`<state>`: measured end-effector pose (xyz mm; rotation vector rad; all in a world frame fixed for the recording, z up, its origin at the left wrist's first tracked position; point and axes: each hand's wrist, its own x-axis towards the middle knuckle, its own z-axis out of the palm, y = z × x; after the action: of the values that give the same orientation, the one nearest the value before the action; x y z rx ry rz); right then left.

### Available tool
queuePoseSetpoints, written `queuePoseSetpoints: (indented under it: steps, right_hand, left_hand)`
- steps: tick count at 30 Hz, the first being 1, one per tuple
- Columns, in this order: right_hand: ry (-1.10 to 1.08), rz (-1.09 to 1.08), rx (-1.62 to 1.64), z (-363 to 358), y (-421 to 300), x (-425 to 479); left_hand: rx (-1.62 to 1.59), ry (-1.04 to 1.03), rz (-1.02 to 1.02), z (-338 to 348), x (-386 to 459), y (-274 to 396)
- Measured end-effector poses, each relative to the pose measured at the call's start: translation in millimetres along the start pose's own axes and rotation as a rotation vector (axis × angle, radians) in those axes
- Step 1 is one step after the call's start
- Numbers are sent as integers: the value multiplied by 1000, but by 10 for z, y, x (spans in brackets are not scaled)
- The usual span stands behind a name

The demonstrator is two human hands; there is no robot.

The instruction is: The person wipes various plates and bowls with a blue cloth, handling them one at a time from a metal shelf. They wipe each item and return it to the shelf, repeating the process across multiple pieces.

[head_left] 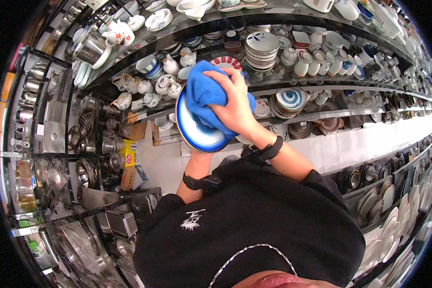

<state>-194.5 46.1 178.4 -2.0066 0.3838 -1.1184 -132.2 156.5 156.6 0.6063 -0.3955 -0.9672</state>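
A white plate (201,138) with a blue rim band is held up in front of my chest, its face towards me. My left hand (201,157) supports it from beneath; the plate hides the fingers, and only the heel of the hand and the wrist show. My right hand (235,104) grips a bunched blue cloth (205,90) and presses it on the upper right of the plate's face. Behind the cloth, a red-and-white striped dish (226,62) stands on the shelf.
Glass shelves ahead carry a stack of plates (262,50), another stack with a blue-ringed top plate (291,99), several small jugs (302,64) and a flowered teapot (118,33). Metalware racks (54,136) rise at left. Plates (376,201) fill a right-hand rack. Cartons (129,153) stand low.
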Motion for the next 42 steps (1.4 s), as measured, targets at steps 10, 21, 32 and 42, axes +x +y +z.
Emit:
queuePoseSetpoints:
  steps: [10, 21, 32, 42]
  right_hand:
    - [86, 698, 879, -241, 587, -741]
    - [274, 1040, 979, -499, 1196, -1458]
    - [328, 1405, 580, -560, 1878, -2415]
    - [288, 1375, 368, 145, 2808, -2406]
  left_hand:
    - [-286, -107, -115, -383, -30, -262]
    - [589, 95, -104, -854, 3, -851]
    - [1235, 238, -561, -1750, -293, -1505]
    - [1390, 334, -508, -2916, -3, -2148]
